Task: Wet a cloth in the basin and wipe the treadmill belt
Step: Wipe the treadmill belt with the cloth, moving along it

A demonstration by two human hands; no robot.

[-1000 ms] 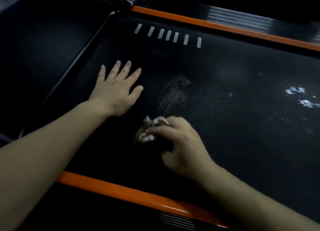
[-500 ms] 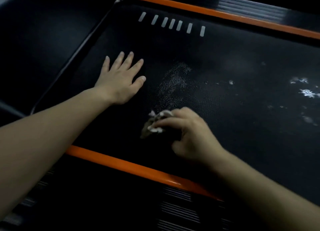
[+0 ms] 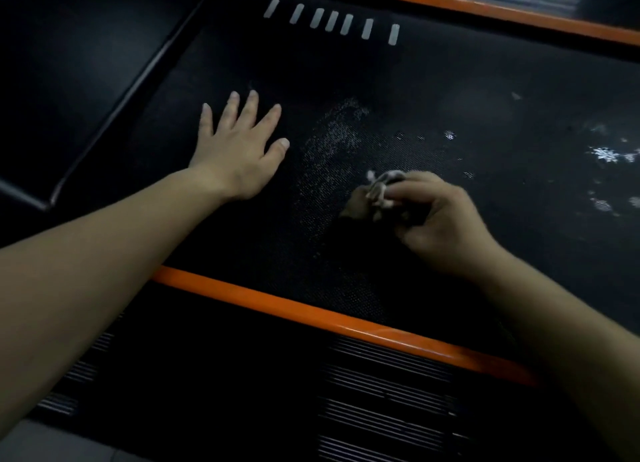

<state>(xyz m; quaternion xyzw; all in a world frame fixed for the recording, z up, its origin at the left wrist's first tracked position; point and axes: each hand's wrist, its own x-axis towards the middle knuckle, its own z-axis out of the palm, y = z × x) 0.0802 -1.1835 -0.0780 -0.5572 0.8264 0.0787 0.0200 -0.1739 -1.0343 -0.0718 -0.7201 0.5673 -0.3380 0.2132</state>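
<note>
The black treadmill belt point(image 3: 450, 90) fills most of the view. My left hand point(image 3: 239, 156) lies flat on it with fingers spread, left of centre. My right hand point(image 3: 443, 219) grips a small crumpled pale cloth point(image 3: 379, 189) and presses it on the belt, right of a faint whitish smear point(image 3: 332, 142). White specks point(image 3: 606, 155) dot the belt at the right. No basin is in view.
Orange side rails run along the near edge point(image 3: 346, 326) and the far edge point(image 3: 485, 4) of the belt. A row of short white marks point(image 3: 332, 21) sits near the far rail. The ribbed black foot rail point(image 3: 381, 392) lies closest to me.
My right hand has moved the cloth to the right and a little farther across the belt, past the smear. The left hand stays flat in the same spot. The view has shifted.
</note>
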